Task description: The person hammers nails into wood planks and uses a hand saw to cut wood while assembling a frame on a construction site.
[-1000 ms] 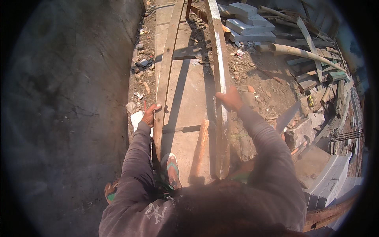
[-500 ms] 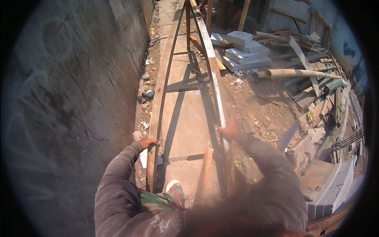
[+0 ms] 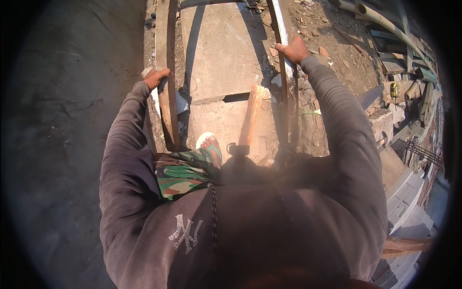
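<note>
A: What's nearest the feet?

B: A foot in a white-soled, green-strapped sandal [image 3: 211, 144] is standing toward the left edge of the grey-brown concrete slab [image 3: 221, 58]. A rough orange-brown wooden offcut [image 3: 252, 113] is lying to its right. A dark narrow slot [image 3: 236, 97] is showing at the slab joint, beside the offcut's far end. Trip risk: the toe could be catching either one if the eyes are staying on the hands.

A: Grip?

B: Left hand [image 3: 156, 78] is closing around a long brown squared timber [image 3: 166, 53], thumb lying across it. That timber is running just outside the slab's left edge, a white broken block piece [image 3: 181, 102] sitting between. Could be snagging there if the low end is drifting inward. Right hand [image 3: 294, 49], farther up, is clasping a long white-faced timber [image 3: 280, 21] along the right edge, thumb hooking the inner side. Fingertips are hiding; can't tell how firmly it's holding. Uneven hold could be letting the pair twist. Bare palms: splinter risk.

A: Farther out?

B: A pale bamboo pole [image 3: 385, 21] is lying beyond the right edge, well apart.
</note>
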